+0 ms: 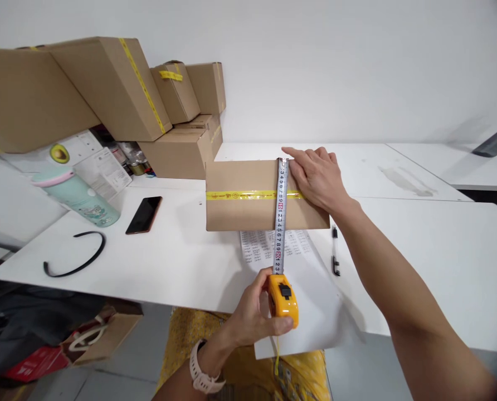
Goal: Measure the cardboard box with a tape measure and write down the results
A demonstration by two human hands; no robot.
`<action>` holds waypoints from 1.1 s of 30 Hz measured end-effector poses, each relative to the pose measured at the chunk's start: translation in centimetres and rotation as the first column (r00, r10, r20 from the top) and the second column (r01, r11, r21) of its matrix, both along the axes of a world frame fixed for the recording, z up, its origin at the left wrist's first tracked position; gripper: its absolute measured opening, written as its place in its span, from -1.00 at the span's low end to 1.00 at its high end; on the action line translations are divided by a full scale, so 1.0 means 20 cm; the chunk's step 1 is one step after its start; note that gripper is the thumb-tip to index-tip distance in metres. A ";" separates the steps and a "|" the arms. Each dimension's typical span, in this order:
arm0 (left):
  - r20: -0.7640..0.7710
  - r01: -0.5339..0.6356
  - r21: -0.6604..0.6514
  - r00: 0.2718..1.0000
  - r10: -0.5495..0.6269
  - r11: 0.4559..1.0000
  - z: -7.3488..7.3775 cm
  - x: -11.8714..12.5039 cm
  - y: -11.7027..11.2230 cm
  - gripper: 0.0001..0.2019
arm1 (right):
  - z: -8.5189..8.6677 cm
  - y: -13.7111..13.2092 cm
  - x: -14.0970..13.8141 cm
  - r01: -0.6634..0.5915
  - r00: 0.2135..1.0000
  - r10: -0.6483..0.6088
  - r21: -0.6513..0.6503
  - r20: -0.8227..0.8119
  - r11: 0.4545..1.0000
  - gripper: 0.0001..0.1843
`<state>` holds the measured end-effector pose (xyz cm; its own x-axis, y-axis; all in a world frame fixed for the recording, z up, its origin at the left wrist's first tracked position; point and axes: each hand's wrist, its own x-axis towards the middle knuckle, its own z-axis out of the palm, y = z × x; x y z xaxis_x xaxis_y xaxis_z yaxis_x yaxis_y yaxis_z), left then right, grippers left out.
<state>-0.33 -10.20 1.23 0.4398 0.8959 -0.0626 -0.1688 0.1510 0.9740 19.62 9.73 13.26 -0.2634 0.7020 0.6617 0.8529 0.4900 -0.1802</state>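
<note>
A brown cardboard box (240,214) with a yellow printed tape strip is in the middle of the view, above the front of the white table. My left hand (251,312) is closed around a yellow tape measure (284,303) below the box. Its metal blade (279,223) runs straight out across the box's face to the far edge. At that far edge, beside the blade's end, my right hand (317,175) grips the box, index finger stretched left. The fingertips behind the edge are partly hidden. Printed sheets of paper (302,284) lie beneath, overhanging the table's front.
Several cardboard boxes (118,89) are stacked at the left against the wall. A mint tumbler (81,197), a phone (144,215) and a black curved band (100,250) lie on the table's left. A pen (335,250) lies right of the papers.
</note>
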 end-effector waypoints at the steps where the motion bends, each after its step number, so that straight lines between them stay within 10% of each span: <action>1: 0.023 0.011 -0.014 1.000 -0.011 1.000 -0.01 -0.01 -0.01 -0.34 | 0.00 -0.01 0.00 0.012 1.000 -0.012 0.005 0.002 1.000 -0.51; 9: -0.365 0.175 0.211 0.927 -0.089 0.962 -0.08 -0.12 -0.06 -0.11 | 0.00 -0.04 -0.02 0.090 0.996 -0.090 -0.020 -0.007 0.996 -0.53; 18: -0.379 0.232 0.250 0.917 -0.125 0.940 -0.07 -0.14 -0.03 -0.20 | 0.00 -0.08 0.00 0.104 0.994 -0.105 0.039 0.012 0.994 -0.54; 26: -0.367 0.246 0.273 0.920 -0.135 0.930 -0.07 -0.14 -0.03 -0.21 | -0.32 -0.29 0.05 0.160 0.985 -0.163 -0.053 -0.064 0.986 -0.50; 33: -0.327 0.217 0.300 0.938 -0.113 0.929 -0.07 -0.14 -0.03 -0.22 | -0.47 -0.08 0.16 0.192 0.977 -0.192 -0.004 -0.090 0.981 -0.53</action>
<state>-3.09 -10.75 -0.23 0.5901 0.8044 0.0690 0.1372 -0.1842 0.9733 22.83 8.21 3.77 -0.0640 0.7304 0.6800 0.9117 0.3198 -0.2577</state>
